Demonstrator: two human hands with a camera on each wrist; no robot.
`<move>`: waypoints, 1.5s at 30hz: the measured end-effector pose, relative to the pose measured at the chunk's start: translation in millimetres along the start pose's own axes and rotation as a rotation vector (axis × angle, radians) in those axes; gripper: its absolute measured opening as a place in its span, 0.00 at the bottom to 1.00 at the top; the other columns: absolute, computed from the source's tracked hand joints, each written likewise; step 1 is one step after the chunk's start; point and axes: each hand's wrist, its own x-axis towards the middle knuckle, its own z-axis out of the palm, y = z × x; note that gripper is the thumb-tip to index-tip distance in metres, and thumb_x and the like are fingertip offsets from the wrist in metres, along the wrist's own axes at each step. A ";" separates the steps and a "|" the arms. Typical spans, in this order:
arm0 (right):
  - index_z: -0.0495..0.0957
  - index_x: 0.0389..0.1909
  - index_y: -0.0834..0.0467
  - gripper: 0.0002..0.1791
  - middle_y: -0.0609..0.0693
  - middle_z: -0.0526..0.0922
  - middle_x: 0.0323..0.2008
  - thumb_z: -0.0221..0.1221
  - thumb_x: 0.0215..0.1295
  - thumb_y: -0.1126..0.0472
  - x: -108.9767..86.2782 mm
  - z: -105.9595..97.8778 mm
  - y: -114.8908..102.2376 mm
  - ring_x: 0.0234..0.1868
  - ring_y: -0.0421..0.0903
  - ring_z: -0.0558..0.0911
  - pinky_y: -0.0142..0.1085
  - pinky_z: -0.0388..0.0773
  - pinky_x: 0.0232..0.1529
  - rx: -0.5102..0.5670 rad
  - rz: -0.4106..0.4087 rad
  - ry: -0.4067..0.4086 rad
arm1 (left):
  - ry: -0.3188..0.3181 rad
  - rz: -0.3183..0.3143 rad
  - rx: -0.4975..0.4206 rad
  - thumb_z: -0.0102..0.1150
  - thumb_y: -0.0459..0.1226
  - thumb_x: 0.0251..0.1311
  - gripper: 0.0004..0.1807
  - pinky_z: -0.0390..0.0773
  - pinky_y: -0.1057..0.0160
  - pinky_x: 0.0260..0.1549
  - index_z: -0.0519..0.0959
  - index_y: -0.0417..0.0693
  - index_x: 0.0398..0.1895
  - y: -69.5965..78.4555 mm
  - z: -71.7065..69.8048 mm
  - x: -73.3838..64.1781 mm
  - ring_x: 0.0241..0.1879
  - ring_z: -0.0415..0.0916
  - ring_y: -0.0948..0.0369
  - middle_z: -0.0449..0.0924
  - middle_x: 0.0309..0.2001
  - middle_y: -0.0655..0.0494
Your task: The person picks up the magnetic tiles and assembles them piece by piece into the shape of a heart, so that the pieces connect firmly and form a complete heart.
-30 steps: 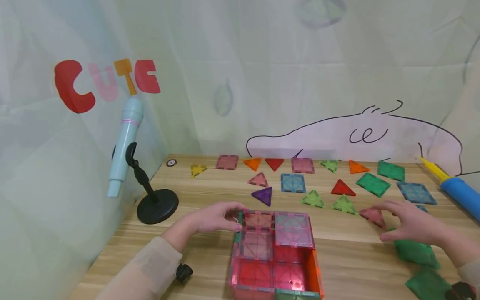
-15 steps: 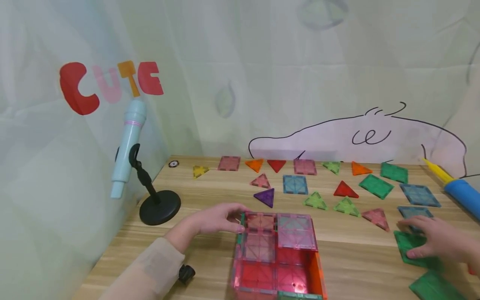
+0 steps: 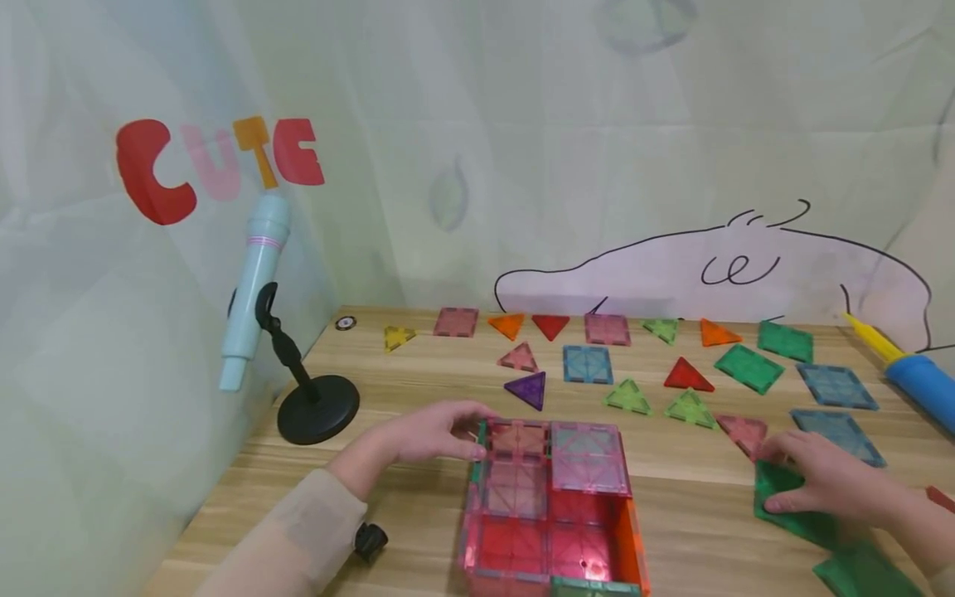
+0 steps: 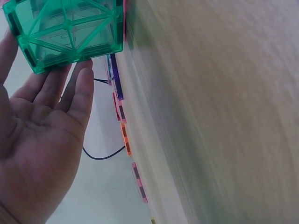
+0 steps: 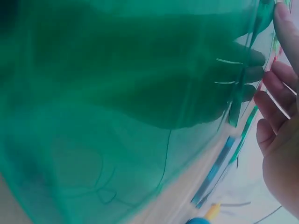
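A box built of translucent magnetic tiles (image 3: 511, 543), red and pink with green and orange sides, stands in the middle foreground. At its far left corner rests my left hand (image 3: 425, 435), fingers and thumb against the edges. The left wrist view shows those fingers relaxed along a green side tile (image 4: 70, 28). Farther right, my right hand (image 3: 836, 481) pinches a green square magnetic tile (image 3: 794, 518) between thumb and fingers, low over the table. Another green tile (image 3: 869, 572) lies nearer me, partly under the forearm. A pink triangular tile (image 3: 742, 433) lies just beyond the right fingertips.
Several loose tiles, including a purple triangle (image 3: 526, 390) and a blue square (image 3: 587, 365), are spread across the back of the table (image 3: 403, 489). A light-blue microphone (image 3: 256, 290) stands on a black stand (image 3: 317, 410) at left. A blue-and-yellow pump-like object (image 3: 921, 390) lies at right.
My right hand has moved from the pink triangle to the green tile, taken hold of it and drawn it left. The left hand stays at the box.
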 end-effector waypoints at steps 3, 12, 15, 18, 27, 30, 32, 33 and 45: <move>0.74 0.42 0.56 0.30 0.45 0.74 0.38 0.66 0.46 0.37 4.5 2.0 -12.1 0.38 0.42 0.71 0.39 0.73 0.36 0.035 -0.024 -0.016 | 0.002 -0.011 -0.001 0.59 0.40 0.61 0.23 0.70 0.61 0.53 0.70 0.50 0.61 1.1 0.3 0.0 0.52 0.72 0.61 0.74 0.53 0.59; 0.75 0.42 0.48 0.31 0.36 0.73 0.40 0.59 0.47 0.29 31.1 8.0 -62.5 0.43 0.43 0.72 0.46 0.74 0.45 0.009 -0.164 0.003 | 0.004 0.005 -0.016 0.59 0.39 0.62 0.23 0.70 0.60 0.53 0.71 0.47 0.60 1.2 1.1 -0.8 0.52 0.72 0.59 0.74 0.53 0.57; 0.75 0.43 0.48 0.31 0.35 0.74 0.41 0.59 0.47 0.29 36.2 6.7 -71.4 0.44 0.44 0.73 0.47 0.73 0.46 0.031 -0.183 0.015 | 0.004 0.010 -0.019 0.59 0.38 0.62 0.23 0.70 0.59 0.53 0.70 0.46 0.60 1.8 1.4 -1.0 0.52 0.71 0.58 0.74 0.53 0.55; 0.75 0.45 0.49 0.33 0.38 0.75 0.43 0.61 0.45 0.30 34.1 3.7 -71.1 0.48 0.48 0.73 0.50 0.73 0.47 0.044 -0.173 0.012 | 0.009 0.001 -0.018 0.59 0.38 0.62 0.23 0.70 0.60 0.53 0.70 0.47 0.60 2.0 1.5 -1.3 0.52 0.72 0.58 0.74 0.53 0.56; 0.72 0.53 0.51 0.41 0.50 0.69 0.51 0.67 0.40 0.32 17.8 10.8 -59.3 0.49 0.50 0.70 0.51 0.73 0.46 0.027 -0.113 -0.061 | 0.005 0.003 -0.021 0.59 0.39 0.61 0.24 0.70 0.58 0.54 0.70 0.46 0.61 1.4 0.6 -2.1 0.53 0.71 0.57 0.74 0.54 0.54; 0.71 0.53 0.51 0.40 0.49 0.69 0.50 0.68 0.40 0.34 19.2 13.5 -63.4 0.48 0.48 0.70 0.48 0.74 0.46 0.015 -0.094 -0.046 | 0.001 0.004 -0.025 0.59 0.40 0.62 0.24 0.70 0.59 0.54 0.70 0.47 0.61 0.2 0.9 -1.9 0.53 0.71 0.57 0.73 0.54 0.54; 0.70 0.53 0.52 0.41 0.50 0.69 0.51 0.69 0.40 0.35 21.0 14.1 -66.2 0.48 0.48 0.70 0.48 0.75 0.45 -0.001 -0.091 -0.027 | -0.001 0.003 -0.027 0.59 0.40 0.62 0.25 0.70 0.59 0.53 0.69 0.47 0.62 -0.1 1.1 -1.7 0.53 0.71 0.57 0.73 0.55 0.54; 0.70 0.53 0.52 0.40 0.51 0.69 0.51 0.69 0.39 0.36 21.8 13.9 -67.6 0.48 0.48 0.70 0.48 0.75 0.45 -0.007 -0.090 -0.011 | -0.002 0.001 -0.032 0.58 0.40 0.62 0.25 0.70 0.60 0.53 0.69 0.47 0.62 -0.3 1.3 -1.8 0.54 0.71 0.57 0.73 0.55 0.54; 0.72 0.54 0.57 0.39 0.59 0.70 0.52 0.71 0.40 0.45 48.0 -24.6 -99.5 0.50 0.56 0.71 0.54 0.74 0.45 -0.008 -0.147 0.168 | -0.002 -0.002 -0.072 0.58 0.40 0.63 0.25 0.69 0.59 0.54 0.68 0.52 0.64 -2.1 -1.1 -3.6 0.56 0.69 0.57 0.72 0.57 0.56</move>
